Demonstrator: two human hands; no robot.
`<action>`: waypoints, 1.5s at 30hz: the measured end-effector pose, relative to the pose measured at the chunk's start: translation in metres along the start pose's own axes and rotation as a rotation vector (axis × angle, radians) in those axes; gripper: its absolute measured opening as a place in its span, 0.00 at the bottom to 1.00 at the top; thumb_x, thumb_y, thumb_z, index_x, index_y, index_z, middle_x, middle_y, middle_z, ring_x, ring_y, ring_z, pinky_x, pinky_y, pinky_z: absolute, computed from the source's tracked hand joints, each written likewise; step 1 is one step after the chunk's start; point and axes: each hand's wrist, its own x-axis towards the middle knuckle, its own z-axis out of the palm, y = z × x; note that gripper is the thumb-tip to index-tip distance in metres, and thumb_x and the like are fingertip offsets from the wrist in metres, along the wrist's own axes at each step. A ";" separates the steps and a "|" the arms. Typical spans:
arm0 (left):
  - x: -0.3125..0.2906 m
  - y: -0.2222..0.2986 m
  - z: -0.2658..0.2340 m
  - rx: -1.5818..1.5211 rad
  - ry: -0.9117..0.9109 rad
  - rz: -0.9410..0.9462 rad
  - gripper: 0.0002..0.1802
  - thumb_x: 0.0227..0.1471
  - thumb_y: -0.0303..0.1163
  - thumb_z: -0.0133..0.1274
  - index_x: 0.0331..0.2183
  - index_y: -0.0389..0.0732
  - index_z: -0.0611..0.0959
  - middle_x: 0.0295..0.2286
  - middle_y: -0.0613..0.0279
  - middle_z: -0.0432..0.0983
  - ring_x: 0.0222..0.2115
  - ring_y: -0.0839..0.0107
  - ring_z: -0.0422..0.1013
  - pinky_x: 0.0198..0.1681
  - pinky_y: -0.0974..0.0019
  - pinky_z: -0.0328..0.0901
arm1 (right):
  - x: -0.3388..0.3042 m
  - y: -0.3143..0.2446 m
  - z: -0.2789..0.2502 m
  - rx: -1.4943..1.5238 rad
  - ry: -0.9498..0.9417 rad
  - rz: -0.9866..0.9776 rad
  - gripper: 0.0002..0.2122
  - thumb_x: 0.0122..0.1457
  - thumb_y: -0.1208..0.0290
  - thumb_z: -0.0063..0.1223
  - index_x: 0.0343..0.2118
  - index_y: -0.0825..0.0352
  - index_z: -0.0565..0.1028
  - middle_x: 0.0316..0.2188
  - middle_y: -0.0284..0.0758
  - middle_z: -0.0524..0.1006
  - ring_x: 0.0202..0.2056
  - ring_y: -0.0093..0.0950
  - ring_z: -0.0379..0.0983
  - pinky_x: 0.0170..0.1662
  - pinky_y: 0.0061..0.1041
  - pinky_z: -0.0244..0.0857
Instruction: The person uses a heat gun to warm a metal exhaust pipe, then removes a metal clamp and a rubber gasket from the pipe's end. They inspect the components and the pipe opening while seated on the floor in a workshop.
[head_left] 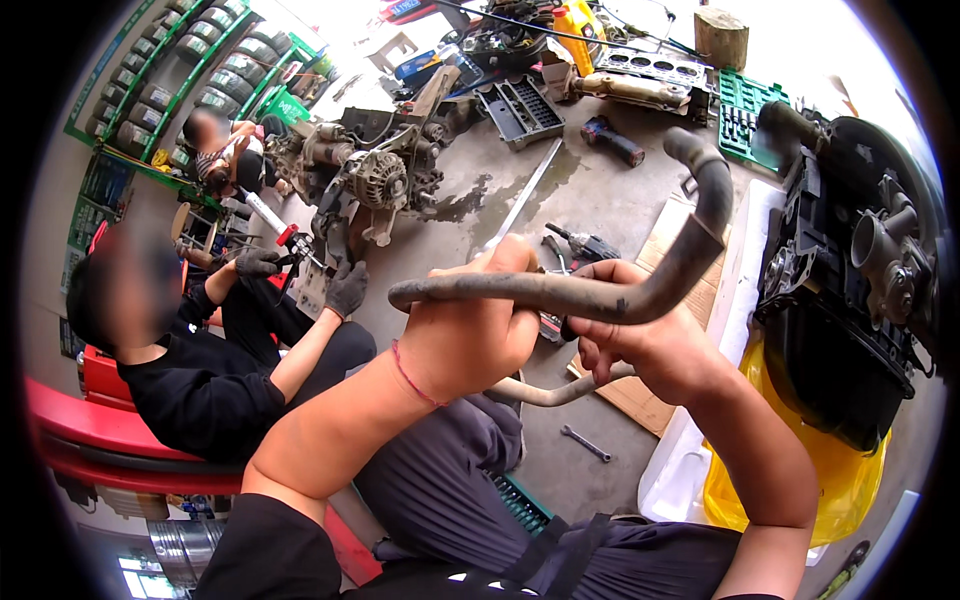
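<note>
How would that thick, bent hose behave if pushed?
The bent hose would probably feel fairly stiff, since its upper end shows no sag. Its dull, scuffed surface suggests little slipperiness, and those bends should discourage rolling.

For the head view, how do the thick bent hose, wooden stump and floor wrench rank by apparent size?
1. Bent hose
2. Wooden stump
3. Wrench

The hose looks enlarged by being closest to the camera.

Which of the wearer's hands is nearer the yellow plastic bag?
The right. The right hand is raised to the left of the yellow plastic bag; the left hand is farther left, beyond the right one.
</note>
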 end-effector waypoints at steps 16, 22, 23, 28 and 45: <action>0.011 0.004 -0.009 -0.275 -0.022 -0.269 0.14 0.45 0.22 0.56 0.39 0.34 0.78 0.28 0.58 0.72 0.30 0.69 0.70 0.35 0.63 0.67 | 0.025 0.012 -0.023 -1.414 0.372 -1.383 0.16 0.49 0.72 0.63 0.43 0.57 0.81 0.43 0.41 0.78 0.31 0.30 0.78 0.29 0.25 0.71; 0.004 0.012 -0.012 -0.236 0.052 -0.217 0.13 0.46 0.20 0.54 0.38 0.34 0.76 0.27 0.55 0.74 0.28 0.64 0.73 0.31 0.61 0.67 | 0.021 0.024 0.006 -0.497 0.260 -0.711 0.14 0.56 0.73 0.67 0.45 0.65 0.77 0.39 0.36 0.76 0.24 0.20 0.72 0.26 0.20 0.68; 0.003 0.013 -0.013 -0.188 0.075 -0.186 0.11 0.46 0.19 0.53 0.37 0.35 0.76 0.26 0.54 0.75 0.26 0.62 0.75 0.28 0.60 0.67 | 0.019 0.023 0.007 -0.404 0.232 -0.539 0.15 0.59 0.70 0.65 0.47 0.66 0.76 0.37 0.34 0.76 0.23 0.17 0.70 0.25 0.19 0.66; 0.003 0.007 0.003 -0.035 0.145 -0.027 0.11 0.43 0.21 0.57 0.32 0.37 0.74 0.21 0.50 0.74 0.21 0.47 0.74 0.24 0.54 0.68 | 0.001 -0.005 0.009 -0.007 0.186 -0.112 0.16 0.66 0.61 0.56 0.50 0.65 0.69 0.25 0.30 0.75 0.19 0.15 0.68 0.20 0.16 0.59; -0.003 -0.009 -0.010 -0.189 -0.028 -0.122 0.11 0.45 0.20 0.56 0.34 0.36 0.75 0.24 0.57 0.75 0.23 0.68 0.74 0.25 0.63 0.67 | 0.005 0.009 -0.007 -1.600 0.264 -1.271 0.19 0.52 0.72 0.57 0.49 0.64 0.76 0.47 0.42 0.77 0.37 0.29 0.77 0.35 0.26 0.70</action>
